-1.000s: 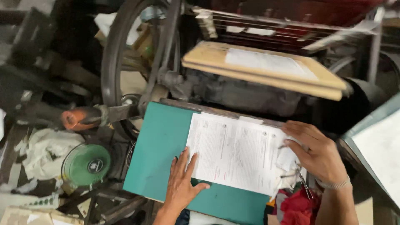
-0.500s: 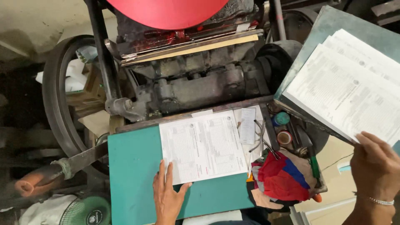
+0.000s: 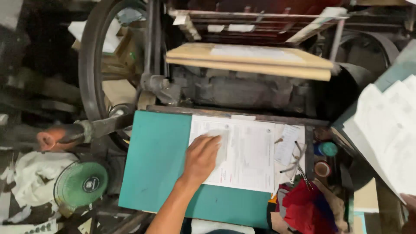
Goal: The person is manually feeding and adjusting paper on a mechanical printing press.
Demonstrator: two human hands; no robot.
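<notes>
The left hand [image 3: 201, 158] lay palm down on the stack of printed sheets [image 3: 247, 151], its fingers loosely spread and blurred over the upper left part of the top sheet; whether they pinched a sheet I could not tell. The stack rested on the right half of the green desk [image 3: 154, 160], with its far edge just below the dark body of the printing press [image 3: 242, 91]. Above the stack, the press carried a tan board [image 3: 251, 60] with one sheet lying on it. Of the right hand [image 3: 409, 201] only a sliver showed at the frame edge, right of the stack, so its grip could not be told; a fan of printed pages [image 3: 388, 134] stood above it. A red cloth [image 3: 310, 206] lay right of the stack, and a small green fan [image 3: 82, 184] sat well to the left of the desk.
</notes>
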